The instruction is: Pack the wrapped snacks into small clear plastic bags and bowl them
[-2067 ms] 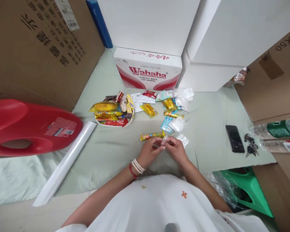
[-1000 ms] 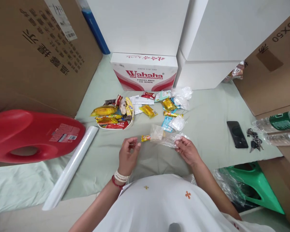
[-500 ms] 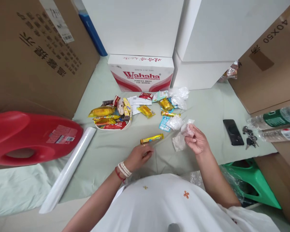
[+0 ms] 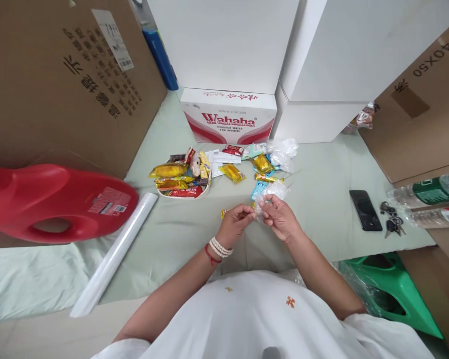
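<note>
My left hand (image 4: 236, 223) and my right hand (image 4: 279, 219) meet over the middle of the table. Between their pinched fingertips is a small clear plastic bag (image 4: 259, 209), largely covered by the fingers. Behind my left hand a yellow-wrapped snack stick (image 4: 223, 213) lies on the cloth, mostly hidden. Just past my right hand sit a crumpled clear plastic bag (image 4: 279, 189) and a blue packet (image 4: 259, 188). Farther back are another yellow snack stick (image 4: 269, 178) and yellow-wrapped snacks (image 4: 233, 173). A white-rimmed basket (image 4: 206, 192) to the left is heaped with wrapped snacks.
A Wahaba-style red-and-white carton (image 4: 228, 119) stands at the back. On the left are a red jug (image 4: 71, 199) and a white roll (image 4: 115, 254). A phone (image 4: 365, 210), keys (image 4: 393, 224) and plastic bottles (image 4: 430, 193) lie right, above a green stool (image 4: 392, 289).
My right hand has moved left with the plastic bag. My left hand has come up to meet it, now covering much of the snack stick. The view has shifted slightly.
</note>
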Demonstrator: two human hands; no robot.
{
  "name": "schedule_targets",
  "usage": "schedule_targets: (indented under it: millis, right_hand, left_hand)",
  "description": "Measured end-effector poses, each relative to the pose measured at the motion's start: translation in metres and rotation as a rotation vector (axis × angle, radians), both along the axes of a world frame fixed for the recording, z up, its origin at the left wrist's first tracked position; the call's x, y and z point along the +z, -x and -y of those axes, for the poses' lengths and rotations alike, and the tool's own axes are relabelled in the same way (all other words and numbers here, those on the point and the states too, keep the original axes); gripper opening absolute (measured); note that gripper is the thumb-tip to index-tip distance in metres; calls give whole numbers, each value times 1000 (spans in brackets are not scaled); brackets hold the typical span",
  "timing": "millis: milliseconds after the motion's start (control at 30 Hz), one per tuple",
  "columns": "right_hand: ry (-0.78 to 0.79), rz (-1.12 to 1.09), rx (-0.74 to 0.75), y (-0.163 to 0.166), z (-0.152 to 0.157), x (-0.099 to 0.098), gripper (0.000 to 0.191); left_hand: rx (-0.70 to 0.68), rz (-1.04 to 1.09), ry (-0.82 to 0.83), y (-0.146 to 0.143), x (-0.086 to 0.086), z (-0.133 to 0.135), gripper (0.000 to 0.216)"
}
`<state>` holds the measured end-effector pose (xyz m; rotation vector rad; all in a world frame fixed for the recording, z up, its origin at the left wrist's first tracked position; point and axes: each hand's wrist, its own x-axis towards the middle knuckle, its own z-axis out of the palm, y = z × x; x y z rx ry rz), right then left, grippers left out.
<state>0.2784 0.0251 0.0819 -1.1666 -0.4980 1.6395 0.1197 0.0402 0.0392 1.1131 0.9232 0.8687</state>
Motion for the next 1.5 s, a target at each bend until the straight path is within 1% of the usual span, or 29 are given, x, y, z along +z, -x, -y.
schedule_targets:
  millis: [67, 200, 300, 367, 400, 467, 567, 633, 767, 833, 1000, 1100, 1200, 1267, 1333, 1400, 1500]
  right_hand:
    - [-5, 60, -26, -5, 1, -1, 59]
    - [-14, 69, -14, -14, 5, -5, 56]
    - [-78, 92, -78, -19, 7, -2, 53]
    - [-144, 146, -96, -22, 10, 2, 50]
    - [-186, 194, -79, -22, 12, 3, 48]
    - [-276, 341, 14, -21, 18, 5, 40]
    - [-402, 563, 193, -11, 27, 0, 26]
    - [-441, 622, 233, -4, 32, -6, 23]
    - [-405, 631, 127, 2, 40, -15, 25]
    - [-393, 649, 74, 0, 44, -16, 26]
    - [-361, 647, -76, -9, 55, -16, 24]
    - [-429, 668, -160, -16, 57, -17, 20]
    - [-502, 716, -233, -22, 58, -19, 20]
    - [-493, 715, -236, -23, 59, -19, 19]
    - [-506, 736, -196, -21, 59, -17, 17]
    - [-571, 798, -139, -17, 59, -14, 15]
    - [-673, 887, -91, -11, 59, -7, 13]
  left_hand:
    - [-30, 28, 32, 3, -2, 2, 42]
    - [-45, 122, 118, 8, -3, 9, 43]
    - [-23, 184, 183, 9, -1, 11, 43]
    - [8, 197, 223, 10, 1, 11, 44]
    - [26, 199, 247, 10, 3, 11, 45]
    - [28, 213, 304, 11, 8, 11, 48]
    - [-61, 229, 354, 8, 13, 12, 48]
    - [-74, 232, 332, 6, 13, 12, 46]
    - [32, 197, 226, 4, 3, 12, 44]
    - [52, 161, 190, 5, -1, 13, 44]
    - [50, 160, 224, 8, -2, 14, 47]
    - [53, 150, 211, 15, 0, 12, 46]
    - [26, 93, 106, 22, 5, 12, 44]
    - [-24, 85, 83, 21, 8, 15, 44]
    - [-84, 117, 156, 14, 11, 18, 50]
    - [-134, 153, 255, 2, 13, 20, 55]
    - [-132, 162, 313, -12, 10, 19, 43]
